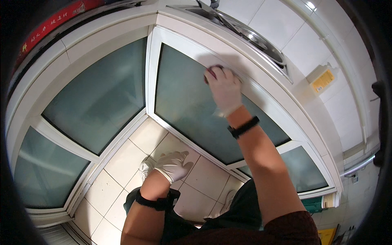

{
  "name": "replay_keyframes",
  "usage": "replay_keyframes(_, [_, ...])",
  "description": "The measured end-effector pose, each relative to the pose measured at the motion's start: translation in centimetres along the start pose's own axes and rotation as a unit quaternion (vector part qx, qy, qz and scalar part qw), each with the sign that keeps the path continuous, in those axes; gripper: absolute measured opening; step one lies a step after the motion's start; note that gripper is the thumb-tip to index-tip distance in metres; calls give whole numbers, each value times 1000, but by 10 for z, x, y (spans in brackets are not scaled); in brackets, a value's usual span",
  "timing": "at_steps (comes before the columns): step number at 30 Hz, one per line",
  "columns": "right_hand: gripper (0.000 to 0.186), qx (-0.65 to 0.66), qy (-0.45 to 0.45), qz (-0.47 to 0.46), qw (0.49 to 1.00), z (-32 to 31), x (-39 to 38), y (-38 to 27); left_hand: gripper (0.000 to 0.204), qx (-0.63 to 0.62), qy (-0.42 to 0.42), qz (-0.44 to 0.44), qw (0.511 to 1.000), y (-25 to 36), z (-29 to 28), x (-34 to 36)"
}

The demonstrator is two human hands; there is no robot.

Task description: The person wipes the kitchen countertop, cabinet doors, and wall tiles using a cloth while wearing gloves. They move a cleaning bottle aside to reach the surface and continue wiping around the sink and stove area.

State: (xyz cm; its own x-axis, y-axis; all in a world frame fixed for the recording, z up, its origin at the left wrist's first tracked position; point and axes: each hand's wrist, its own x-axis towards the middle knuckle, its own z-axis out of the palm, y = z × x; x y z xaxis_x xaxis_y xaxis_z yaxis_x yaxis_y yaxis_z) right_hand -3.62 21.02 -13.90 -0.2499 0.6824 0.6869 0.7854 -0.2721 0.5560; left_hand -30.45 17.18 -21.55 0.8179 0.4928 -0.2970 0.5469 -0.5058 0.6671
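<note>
A white glove covers my right hand (226,87), which is raised to the upper part of a cabinet door. Its fingers are closed over a dark red cloth or pad (210,75), mostly hidden under them, at the edge where the frosted glass panel (192,106) meets the white door frame (183,48). Lower down, my left hand (173,165), also in a white glove, hangs over the tiled floor near my shoe. Nothing shows in it, and its fingers are loosely extended.
Above the door runs a pale countertop (228,43) with a steel sink or hob (253,38) set in it. A bottle with a yellow label (323,81) stands farther right. Another frosted cabinet door (102,94) meets this one at the left corner. Beige tiles (118,171) cover the floor.
</note>
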Motion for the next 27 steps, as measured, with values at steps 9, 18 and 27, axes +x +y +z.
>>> replay_keyframes(9, [14,41,-95,-13,995,63,121,-72,53,23,28,8,999,-10,11,21])
replay_keyframes(18, [25,52,-118,-8,992,-25,2,10,59,20,-15,-103,994,-13,4,0])
replay_keyframes(27, [36,541,-248,400,697,-114,-120,26,64,-154,232,161,947,-2,37,23])
